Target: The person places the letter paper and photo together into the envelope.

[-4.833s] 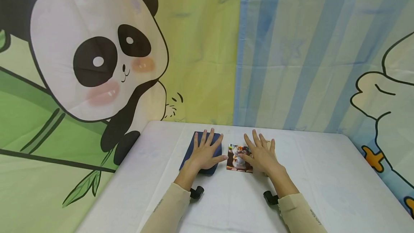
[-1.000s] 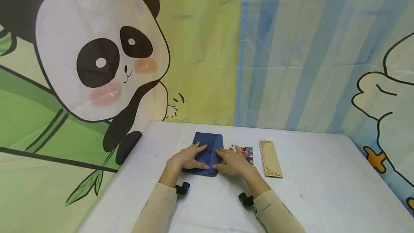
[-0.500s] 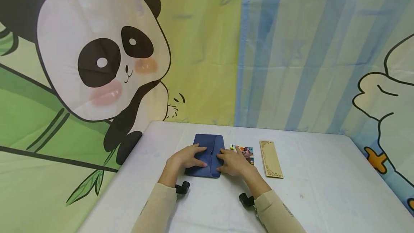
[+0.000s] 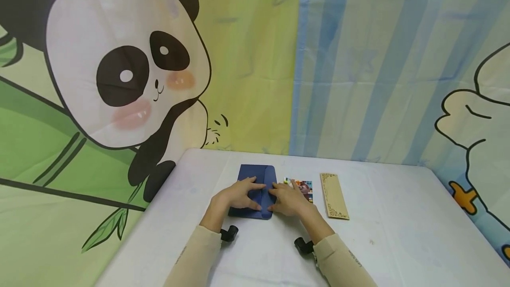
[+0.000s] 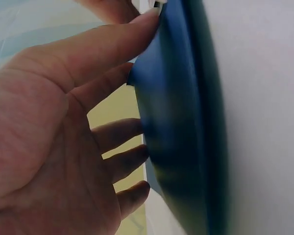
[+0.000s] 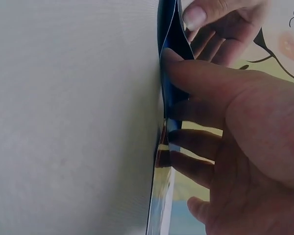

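Working at the blue envelope [image 4: 251,171]: it lies on the white table [image 4: 398,216] in front of the person, both hands touching it.
Flap [image 4: 270,176]: runs down the envelope's right side; in the right wrist view the blue layers gape near the thumbs, so we judge its edge to be the part being worked.
Left hand [image 4: 237,193]: thumb and fingers spread, tips resting on the envelope close to the flap's edge; we make out no firm grip.
Right hand [image 4: 290,199]: thumb and fingertips at the envelope's right edge; whether they pinch the paper or only rest there, we cannot tell.
Handling the edge: we would steady the body with the left fingers laid wide, and let the right ease the flap along its whole length rather than tug one corner.
Paper: looks thin and springy, probably quick to crease; we favour light pressure.
Photo card [image 4: 306,188]: just right of the envelope, partly hidden by the right hand; we would keep that palm high to avoid dragging it.
Tan strip [image 4: 334,196]: farther right, apart from both hands; best left alone, we think.
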The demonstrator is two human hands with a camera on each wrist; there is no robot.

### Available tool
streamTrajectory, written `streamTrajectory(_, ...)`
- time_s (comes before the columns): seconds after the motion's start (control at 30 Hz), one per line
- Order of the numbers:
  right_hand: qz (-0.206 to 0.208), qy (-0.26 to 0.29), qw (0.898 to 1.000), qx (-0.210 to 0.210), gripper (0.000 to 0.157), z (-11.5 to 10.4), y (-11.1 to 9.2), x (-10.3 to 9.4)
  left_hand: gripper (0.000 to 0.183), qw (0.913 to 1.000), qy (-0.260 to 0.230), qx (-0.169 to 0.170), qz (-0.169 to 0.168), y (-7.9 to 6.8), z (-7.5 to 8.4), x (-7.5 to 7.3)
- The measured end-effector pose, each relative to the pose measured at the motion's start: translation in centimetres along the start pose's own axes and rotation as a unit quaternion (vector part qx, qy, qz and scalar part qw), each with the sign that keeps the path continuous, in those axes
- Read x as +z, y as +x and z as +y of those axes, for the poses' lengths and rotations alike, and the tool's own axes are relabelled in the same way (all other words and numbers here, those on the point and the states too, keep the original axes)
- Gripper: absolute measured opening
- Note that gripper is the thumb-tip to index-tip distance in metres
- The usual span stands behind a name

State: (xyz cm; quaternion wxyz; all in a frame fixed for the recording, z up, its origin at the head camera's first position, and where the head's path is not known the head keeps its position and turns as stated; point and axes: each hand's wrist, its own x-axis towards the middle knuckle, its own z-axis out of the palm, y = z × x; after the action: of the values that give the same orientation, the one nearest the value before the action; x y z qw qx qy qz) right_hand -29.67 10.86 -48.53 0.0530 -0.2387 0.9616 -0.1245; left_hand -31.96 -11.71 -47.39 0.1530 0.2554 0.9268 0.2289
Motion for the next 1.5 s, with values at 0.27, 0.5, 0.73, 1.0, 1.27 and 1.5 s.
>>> streamTrajectory(0.27, -0.001, -0.012, 1.0, 0.003, 0.067, 0.1, 0.0, 0.0, 0.08, 0.9985, 0.051, 0.009, 0.019, 0.6, 0.5, 0.8)
streamTrajectory(0.5, -0.003, -0.01, 1.0, 0.005, 0.067, 0.1, 0.2, 0.1, 0.081, 0.9981, 0.054, -0.007, 0.028, 0.6, 0.5, 1.1)
streamTrajectory(0.73, 0.001, -0.015, 1.0, 0.008, 0.066, 0.0, 0.2, -0.1, 0.066, 0.9977, 0.043, -0.008, 0.052, 0.7, 0.3, 0.7)
streamTrajectory(1.0, 0.002, -0.022, 1.0, 0.011, 0.066, 0.0, 0.2, 0.0, 0.051, 0.9977, 0.029, 0.014, 0.06, 0.7, -0.1, 0.3)
streamTrajectory(1.27, 0.01, -0.028, 1.0, 0.005, 0.063, 0.1, 0.0, 0.2, 0.055, 0.9964, -0.04, 0.055, 0.051, 0.4, -1.2, -0.3)
streamTrajectory(1.5, 0.012, -0.031, 0.999, 0.006, 0.061, 0.0, -0.1, 0.0, 0.054, 0.9941, -0.063, 0.065, 0.061, 0.4, -1.7, -0.4)
